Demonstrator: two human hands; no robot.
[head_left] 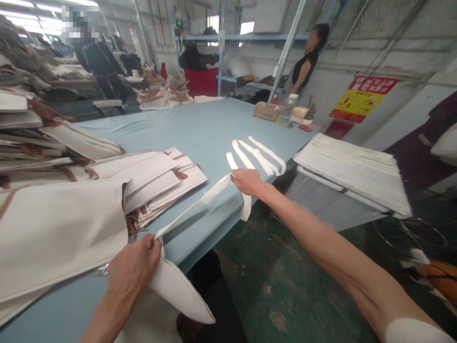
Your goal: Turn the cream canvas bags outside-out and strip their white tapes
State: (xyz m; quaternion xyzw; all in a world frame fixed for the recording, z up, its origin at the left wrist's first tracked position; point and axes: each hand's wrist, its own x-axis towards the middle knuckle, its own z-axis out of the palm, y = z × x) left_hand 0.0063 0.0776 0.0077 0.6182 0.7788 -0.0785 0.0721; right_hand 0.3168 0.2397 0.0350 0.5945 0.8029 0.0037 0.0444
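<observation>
A narrow white fabric strip runs taut, slanting across the table's near edge between my two hands. My right hand pinches its far end, with a short tail hanging below over the edge. My left hand is closed at the near end, where the strip meets a cream fabric piece with dark edging that hangs down in front of me. The fingers hide how strip and piece meet. Several loose white strips lie on the table just beyond my right hand.
Stacks of cream fabric pieces with brown trim cover the left of the blue-topped table. A cardboard box and a clear bottle stand at the far right. Right of the table is a rack of pale sheets. Two people stand farther back.
</observation>
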